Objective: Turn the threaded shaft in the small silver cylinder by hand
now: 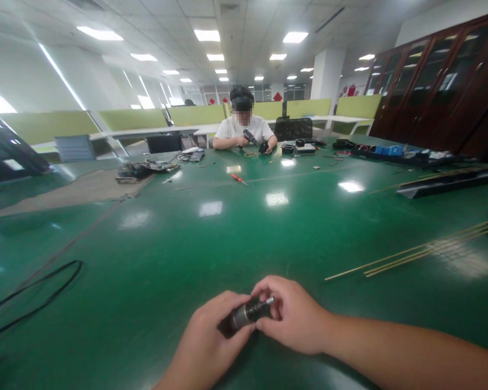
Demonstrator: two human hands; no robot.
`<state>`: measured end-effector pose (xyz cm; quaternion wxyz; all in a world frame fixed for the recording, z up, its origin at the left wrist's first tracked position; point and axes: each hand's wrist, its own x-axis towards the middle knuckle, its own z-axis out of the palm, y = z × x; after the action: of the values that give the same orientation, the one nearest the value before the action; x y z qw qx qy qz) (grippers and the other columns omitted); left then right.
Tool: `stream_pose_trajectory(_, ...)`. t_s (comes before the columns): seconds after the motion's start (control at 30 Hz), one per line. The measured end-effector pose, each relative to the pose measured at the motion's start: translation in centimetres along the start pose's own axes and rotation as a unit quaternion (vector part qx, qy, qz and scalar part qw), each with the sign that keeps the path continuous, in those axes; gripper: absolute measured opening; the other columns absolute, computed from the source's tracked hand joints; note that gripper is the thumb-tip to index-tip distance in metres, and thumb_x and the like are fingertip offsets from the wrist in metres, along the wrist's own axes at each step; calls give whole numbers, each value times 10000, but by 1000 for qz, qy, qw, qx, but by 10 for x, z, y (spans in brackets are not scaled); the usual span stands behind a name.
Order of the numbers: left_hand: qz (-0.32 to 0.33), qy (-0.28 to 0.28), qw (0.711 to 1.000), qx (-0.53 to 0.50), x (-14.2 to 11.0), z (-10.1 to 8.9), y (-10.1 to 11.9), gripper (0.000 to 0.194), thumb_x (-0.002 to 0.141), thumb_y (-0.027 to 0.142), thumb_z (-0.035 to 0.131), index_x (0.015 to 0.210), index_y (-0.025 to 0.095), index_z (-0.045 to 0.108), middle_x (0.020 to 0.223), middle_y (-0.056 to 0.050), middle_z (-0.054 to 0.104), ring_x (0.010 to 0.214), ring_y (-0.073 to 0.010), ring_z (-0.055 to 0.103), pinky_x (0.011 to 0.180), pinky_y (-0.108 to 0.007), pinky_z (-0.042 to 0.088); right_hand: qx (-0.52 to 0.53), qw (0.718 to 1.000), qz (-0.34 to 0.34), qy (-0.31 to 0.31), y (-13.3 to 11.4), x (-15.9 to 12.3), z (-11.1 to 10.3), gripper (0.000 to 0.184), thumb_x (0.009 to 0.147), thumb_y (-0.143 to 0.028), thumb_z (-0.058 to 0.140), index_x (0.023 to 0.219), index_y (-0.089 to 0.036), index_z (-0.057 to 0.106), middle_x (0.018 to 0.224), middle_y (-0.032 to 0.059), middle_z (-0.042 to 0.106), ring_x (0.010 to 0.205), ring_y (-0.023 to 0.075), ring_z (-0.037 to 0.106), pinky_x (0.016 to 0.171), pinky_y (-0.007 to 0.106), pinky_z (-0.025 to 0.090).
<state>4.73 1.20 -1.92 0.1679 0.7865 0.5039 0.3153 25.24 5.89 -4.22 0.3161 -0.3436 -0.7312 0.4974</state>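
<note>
Low in the head view, a dark cylindrical metal part (241, 317) with what looks like a coil spring and a shiny shaft lies between my hands. My left hand (209, 337) is wrapped round its thicker body, thumb and fingers on opposite sides. From the right, my right hand (296, 317) curls its thumb and fingers about the spring and shaft end. The bright shaft tip points up and right, towards the right palm. Its rear end is partly hidden by my left hand. Both hands are just above the green table (195, 244).
Thin brass-coloured rods (415, 252) lie at right, near a black metal channel (443, 181). A black cable (61, 290) loops at left. Farther off lies a red screwdriver (238, 179). Across the table a person (244, 130) holds a power drill (250, 137).
</note>
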Motion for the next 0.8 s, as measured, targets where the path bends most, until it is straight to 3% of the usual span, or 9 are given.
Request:
stream_pose_trajectory(0.1, -15, 32, 999, -5, -2, 1, 1, 315, 815, 211, 734, 1123, 265, 691, 990, -11, 769, 867, -179, 741, 786, -232, 572, 15, 1000, 7, 5, -1, -1, 0, 406, 706, -90, 715, 1082, -215, 628, 857, -36, 606, 608, 96, 506, 549, 220, 395)
stream_pose_trajectory(0.27, -32, 24, 999, -22, -2, 0, 6, 153, 823, 191, 705, 962, 253, 688, 882, 25, 748, 784, -151, 718, 714, -211, 539, 7, 1000, 6, 4, -1, -3, 0, 362, 730, -99, 713, 1064, -219, 642, 881, -23, 621, 640, 105, 522, 581, 228, 411)
stream_pose_trajectory(0.53, -42, 21, 998, -44, -1, 2, 2, 206, 799, 164, 724, 968, 279, 699, 882, 58, 747, 790, -130, 710, 722, -197, 516, 1, 1000, -8, 11, -1, -2, 0, 357, 741, -60, 667, 1056, -228, 658, 861, -34, 614, 658, 110, 533, 597, 230, 413)
stream_pose_trajectory(0.8, -28, 53, 997, -39, 0, 5, -2, 234, 770, 160, 746, 958, 288, 694, 859, 77, 745, 762, -118, 710, 708, -183, 520, -16, 1000, -12, 13, -8, -3, -3, 201, 763, -84, 679, 920, -203, 719, 819, -28, 575, 637, 102, 508, 577, 232, 386)
